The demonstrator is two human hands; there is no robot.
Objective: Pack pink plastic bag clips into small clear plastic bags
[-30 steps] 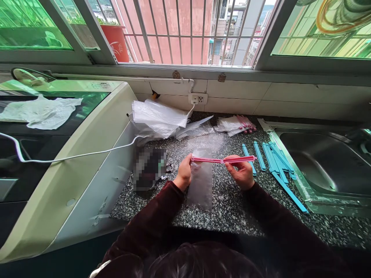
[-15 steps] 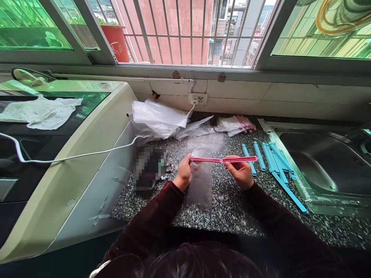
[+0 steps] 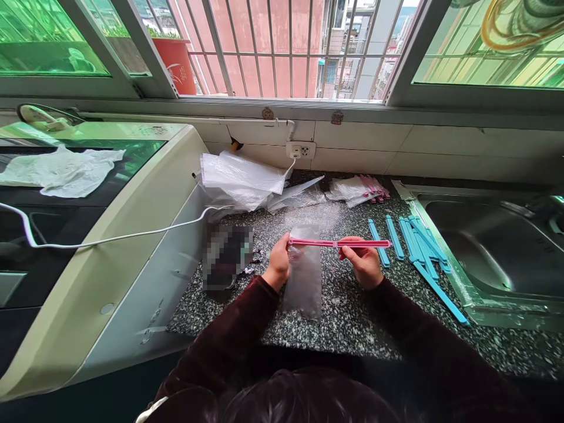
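Note:
A long pink bag-sealing clip [image 3: 311, 242], opened out nearly straight at its hinge, lies crosswise over the upper end of a clear plastic bag [image 3: 304, 291]. At the clip's left end, my left hand [image 3: 277, 264] is closed, pinching it together with the bag's edge. My right hand [image 3: 366, 265] grips the clip's right half just past the hinge, thumb in front and fingers partly hidden behind. Below the clip, the bag hangs or lies flat over the speckled counter [image 3: 343, 323].
Several blue clips [image 3: 416, 241] lie right of my right hand, beside a steel sink [image 3: 480, 235]. Behind are a pile of plastic bags [image 3: 242, 173] and bags with pink clips [image 3: 356, 191]. A blurred-out dark object [image 3: 227, 258] and a white cable [image 3: 145, 234] are at left.
Both hands, with the pink clip and the bag, have shifted very slightly to the left. Their grips look the same.

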